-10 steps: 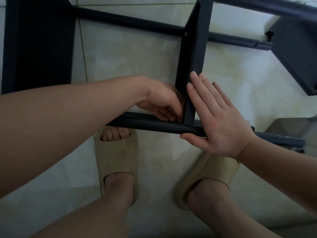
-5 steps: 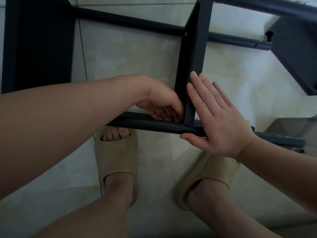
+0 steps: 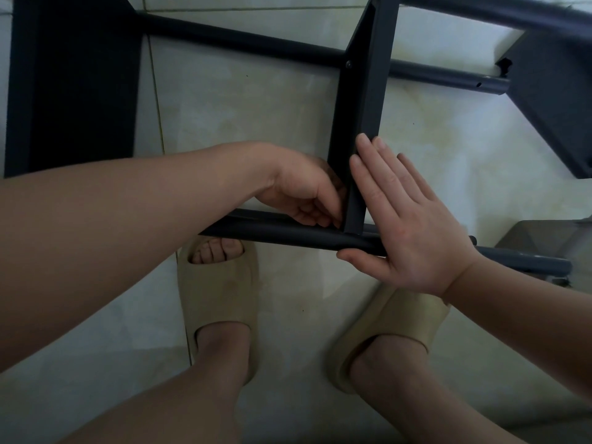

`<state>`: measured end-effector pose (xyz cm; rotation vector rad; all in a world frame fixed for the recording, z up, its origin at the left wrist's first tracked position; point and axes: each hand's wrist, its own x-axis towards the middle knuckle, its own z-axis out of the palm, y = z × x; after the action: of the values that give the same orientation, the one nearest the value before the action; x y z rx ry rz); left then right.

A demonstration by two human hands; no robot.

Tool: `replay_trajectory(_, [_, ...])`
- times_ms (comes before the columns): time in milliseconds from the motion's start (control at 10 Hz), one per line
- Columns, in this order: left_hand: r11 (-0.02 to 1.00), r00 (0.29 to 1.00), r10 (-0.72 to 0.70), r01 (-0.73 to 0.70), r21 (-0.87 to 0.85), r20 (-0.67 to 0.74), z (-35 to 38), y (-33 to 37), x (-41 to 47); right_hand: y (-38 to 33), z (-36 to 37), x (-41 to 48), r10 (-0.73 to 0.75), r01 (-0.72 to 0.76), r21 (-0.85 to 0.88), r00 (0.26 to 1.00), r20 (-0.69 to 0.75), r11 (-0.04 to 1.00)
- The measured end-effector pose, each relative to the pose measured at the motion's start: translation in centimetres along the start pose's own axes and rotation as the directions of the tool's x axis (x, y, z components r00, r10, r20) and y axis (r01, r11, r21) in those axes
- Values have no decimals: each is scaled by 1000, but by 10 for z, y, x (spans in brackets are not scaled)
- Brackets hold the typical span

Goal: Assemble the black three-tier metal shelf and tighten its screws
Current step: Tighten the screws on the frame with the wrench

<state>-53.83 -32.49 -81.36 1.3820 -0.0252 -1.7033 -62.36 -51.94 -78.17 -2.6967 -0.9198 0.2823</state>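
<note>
The pale tiled floor (image 3: 256,116) fills the view, and the black shelf (image 3: 243,40) lies on its side across it, just beyond the person's feet. Its middle tier (image 3: 368,91) runs edge-on from the far rail down to the near leg tube (image 3: 272,230). The right hand (image 3: 413,232) lies flat with straight fingers against the tier's right face, its thumb under the tube. The left hand (image 3: 304,190) curls its fingers into the inner corner where tier meets tube; whether they pinch anything I cannot tell. Beige slippers (image 3: 217,293) stand below. A small screw (image 3: 349,63) sits at the tier's far joint
</note>
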Motion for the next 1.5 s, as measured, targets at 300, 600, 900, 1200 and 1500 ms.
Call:
replay_trajectory(300, [998, 997, -65, 65, 3, 31, -2, 0, -1, 0, 0, 0, 2, -2, 0, 1000, 6, 1000])
replay_trajectory(600, [998, 999, -49, 49, 32, -4, 2, 3, 0, 0, 0, 0, 2, -2, 0, 1000, 0, 1000])
replay_trajectory(900, [1000, 1000, -4, 4, -26, 8, 2, 0, -1, 0, 0, 0, 1, -1, 3, 1000, -4, 1000])
replay_trajectory(1200, [993, 999, 15, -11, -117, 34, 0, -4, 1, 0, -1, 0, -1, 0, 3, 1000, 2, 1000])
replay_trajectory(1500, [995, 995, -97, 96, 33, 34, 2, 1, -2, 0, -1, 0, -1, 1, -2, 1000, 2, 1000])
